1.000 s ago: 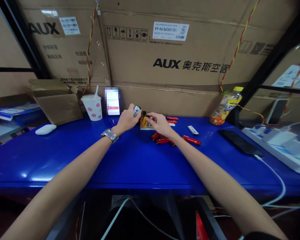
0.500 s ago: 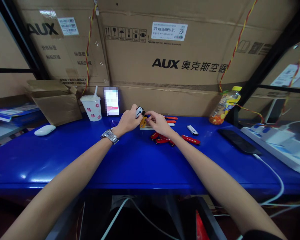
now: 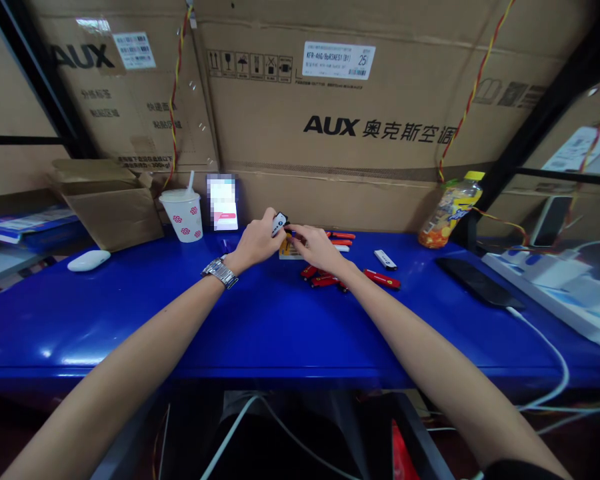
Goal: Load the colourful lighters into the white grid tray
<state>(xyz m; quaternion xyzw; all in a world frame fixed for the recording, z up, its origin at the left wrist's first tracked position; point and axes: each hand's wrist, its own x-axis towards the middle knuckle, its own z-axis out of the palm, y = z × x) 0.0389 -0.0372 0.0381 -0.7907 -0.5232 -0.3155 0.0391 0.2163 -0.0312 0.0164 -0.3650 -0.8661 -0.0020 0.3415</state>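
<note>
Storeroom by the look of it, with a work desk set in. Big AUX air-conditioner cartons (image 3: pixel 340 153) wall the back of a blue tabletop (image 3: pixel 260 320); black metal rack posts (image 3: pixel 507 170) stand either side.

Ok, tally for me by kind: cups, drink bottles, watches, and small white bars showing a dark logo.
White bars with logo: 2 (one in the left hand, one on the table)
Cup: 1
Drink bottle: 1
Watch: 1
Total: 5
</note>
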